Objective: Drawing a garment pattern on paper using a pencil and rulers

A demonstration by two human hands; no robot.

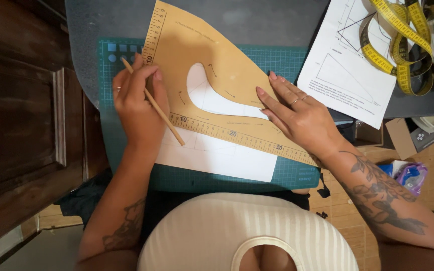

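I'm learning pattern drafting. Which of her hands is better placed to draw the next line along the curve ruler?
Probably the left hand: it already grips the pencil, tip beside the tan curve ruler. The right hand lies flat on the ruler, pinning it over the white paper.

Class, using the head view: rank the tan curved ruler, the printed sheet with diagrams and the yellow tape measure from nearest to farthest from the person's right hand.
1. Tan curved ruler: directly under the right hand, which presses on it.
2. Printed sheet with diagrams: just beyond the hand, toward the upper right.
3. Yellow tape measure: farthest, coiled at the top right corner.
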